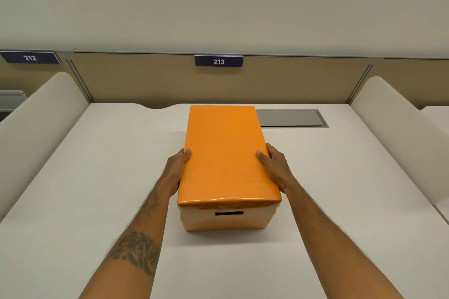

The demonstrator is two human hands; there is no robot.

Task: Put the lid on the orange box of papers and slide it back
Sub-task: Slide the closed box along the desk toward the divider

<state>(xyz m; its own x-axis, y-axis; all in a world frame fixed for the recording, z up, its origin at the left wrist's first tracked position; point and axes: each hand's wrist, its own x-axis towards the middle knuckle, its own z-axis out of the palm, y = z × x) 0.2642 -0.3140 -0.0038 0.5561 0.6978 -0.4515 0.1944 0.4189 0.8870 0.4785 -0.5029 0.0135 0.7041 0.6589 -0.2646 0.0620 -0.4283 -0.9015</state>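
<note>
An orange box [224, 219] stands in the middle of the white desk [97, 177], its long side running away from me. The orange lid [223, 153] lies flat on top and covers the whole opening; the papers are hidden. A dark handle slot shows in the near end wall. My left hand [176, 171] presses against the lid's left edge, thumb on top. My right hand [274, 165] grips the right edge the same way. The box's far end reaches close to the desk's back edge.
A grey cable hatch [291, 118] is set into the desk just right of the box's far end. A beige partition [145, 80] with sign 213 [218, 60] closes the back. Curved white dividers [36, 124] [398, 128] wall both sides.
</note>
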